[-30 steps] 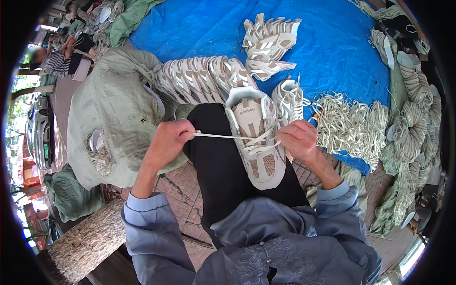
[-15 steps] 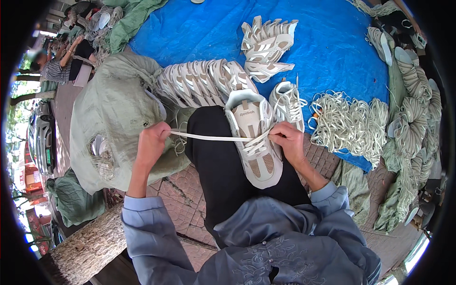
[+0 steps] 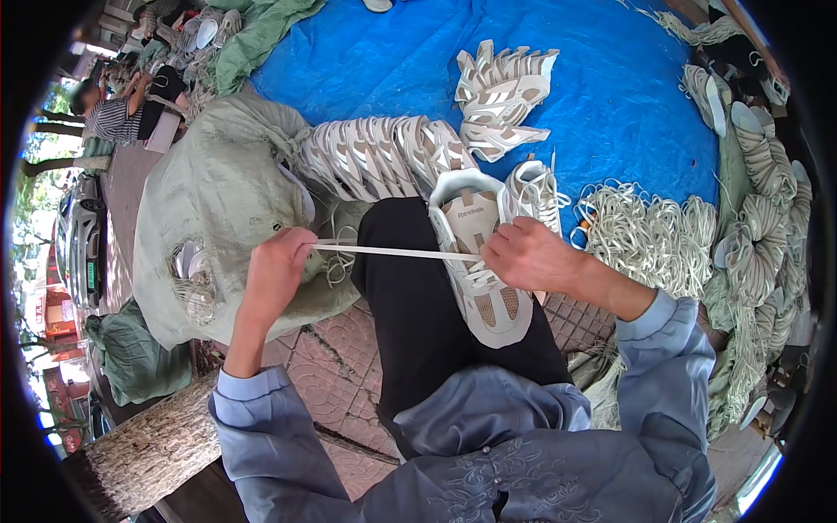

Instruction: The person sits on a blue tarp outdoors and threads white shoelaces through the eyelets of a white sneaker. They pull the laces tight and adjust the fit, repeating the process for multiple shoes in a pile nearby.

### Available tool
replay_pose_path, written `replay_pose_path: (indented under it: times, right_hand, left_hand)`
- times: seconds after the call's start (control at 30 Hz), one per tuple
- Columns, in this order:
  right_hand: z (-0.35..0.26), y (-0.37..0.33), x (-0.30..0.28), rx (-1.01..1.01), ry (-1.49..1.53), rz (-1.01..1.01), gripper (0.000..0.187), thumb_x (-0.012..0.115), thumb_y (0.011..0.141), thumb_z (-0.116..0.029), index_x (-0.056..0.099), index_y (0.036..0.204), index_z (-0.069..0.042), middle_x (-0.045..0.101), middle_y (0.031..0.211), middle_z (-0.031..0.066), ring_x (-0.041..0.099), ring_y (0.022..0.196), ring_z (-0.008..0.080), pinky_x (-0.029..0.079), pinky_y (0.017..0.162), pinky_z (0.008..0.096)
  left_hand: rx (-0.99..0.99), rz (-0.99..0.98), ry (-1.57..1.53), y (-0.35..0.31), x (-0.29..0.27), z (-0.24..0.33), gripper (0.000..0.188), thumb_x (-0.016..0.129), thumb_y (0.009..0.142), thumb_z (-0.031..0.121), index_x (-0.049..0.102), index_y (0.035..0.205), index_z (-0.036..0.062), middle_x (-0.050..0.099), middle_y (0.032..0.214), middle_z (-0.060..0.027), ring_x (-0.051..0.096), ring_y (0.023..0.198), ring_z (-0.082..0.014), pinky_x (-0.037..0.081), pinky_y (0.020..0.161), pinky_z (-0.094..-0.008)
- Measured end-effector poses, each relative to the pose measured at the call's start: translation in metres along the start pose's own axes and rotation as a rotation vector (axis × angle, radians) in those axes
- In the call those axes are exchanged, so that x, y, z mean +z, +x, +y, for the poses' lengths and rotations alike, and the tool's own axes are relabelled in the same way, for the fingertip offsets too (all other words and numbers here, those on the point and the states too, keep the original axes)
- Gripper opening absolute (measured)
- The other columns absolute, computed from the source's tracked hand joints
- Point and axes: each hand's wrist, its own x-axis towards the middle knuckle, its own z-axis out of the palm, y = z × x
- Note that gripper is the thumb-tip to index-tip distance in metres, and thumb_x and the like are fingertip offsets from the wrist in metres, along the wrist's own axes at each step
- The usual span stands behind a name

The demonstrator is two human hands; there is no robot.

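A white and beige sneaker upper (image 3: 497, 327) lies across my black-trousered thigh, its tongue upward and its toe toward me. A flat white shoelace (image 3: 392, 253) runs taut from its eyelets to the left. My left hand (image 3: 277, 268) pinches the free end of that lace beside my knee. Over the upper's right eyelet row, my right hand (image 3: 529, 254) is closed on the lace near the lacing, hiding part of it. Just beyond the right hand stands a second, laced upper (image 3: 536, 192).
A row of nested uppers (image 3: 375, 157) and a smaller stack (image 3: 506, 91) lie on the blue tarp (image 3: 619, 105). To the right is a heap of white laces (image 3: 649, 231). A pale sack (image 3: 218, 200) stands at the left, near a log (image 3: 157, 444). Bundled uppers (image 3: 758, 218) line the far right.
My right hand has moved slightly left and farther over the upper, its forearm swinging outward. The left hand still holds the lace end taut. The whole view has shifted a little.
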Motion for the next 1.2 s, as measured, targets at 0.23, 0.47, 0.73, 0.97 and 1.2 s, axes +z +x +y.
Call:
replay_pose_path:
  times: [0.23,0.47,0.73,0.97,1.2]
  right_hand:
    - [0.04,-0.03,-0.029,0.089,-0.162,-0.101,0.006,0.057,0.062,-0.015,0.056,0.059,-0.01,0.051,0.065,0.0013,0.053,0.067,0.0167,0.042,0.058,0.0291]
    - [0.091,-0.083,-0.039,0.544,-0.247,-0.091,0.006,0.059,0.067,-0.011,0.061,0.063,-0.008,0.055,0.061,0.0031,0.055,0.06,0.017,0.043,0.053,0.0311]
    - [0.12,-0.148,0.016,1.177,1.764,1.003,0.032,0.055,0.085,-0.01,0.052,0.114,0.004,0.061,0.1,0.0131,0.06,0.085,0.0209,0.05,0.076,0.031]
    - [0.248,-0.321,-0.041,1.011,1.688,1.254,0.026,0.057,0.085,-0.009,0.055,0.109,0.002,0.06,0.095,0.0085,0.058,0.09,0.0177,0.047,0.081,0.0291]
    - [0.318,-0.49,-0.221,1.347,1.129,1.319,0.041,0.048,0.09,-0.012,0.041,0.127,0.004,0.052,0.122,0.0152,0.047,0.117,0.0216,0.036,0.1,0.0308]
  left_hand:
    - [0.23,0.255,0.698,-0.02,0.016,0.011,0.019,0.055,0.061,0.004,0.056,0.08,0.003,0.044,0.061,-0.0059,0.053,0.058,-0.0226,0.046,0.049,-0.0322]
    - [-0.605,0.148,-1.077,-0.017,0.029,0.018,0.02,0.057,0.082,0.009,0.058,0.099,-0.0001,0.059,0.093,-0.0107,0.059,0.088,-0.0224,0.049,0.075,-0.0337]
    - [-0.341,0.687,-2.171,-0.026,0.039,-0.061,0.027,0.053,0.087,0.007,0.049,0.11,-0.008,0.056,0.101,-0.0147,0.052,0.102,-0.026,0.039,0.099,-0.0399]
    - [-0.42,0.967,-1.752,-0.133,-0.082,-0.334,0.026,0.044,0.089,-0.003,0.046,0.112,-0.0131,0.056,0.101,-0.0189,0.056,0.094,-0.0249,0.047,0.091,-0.0365]
    - [-0.791,1.482,-1.09,-0.276,-0.244,-0.413,0.016,0.05,0.089,0.006,0.052,0.095,-0.009,0.057,0.093,-0.0158,0.058,0.086,-0.0231,0.051,0.086,-0.033]
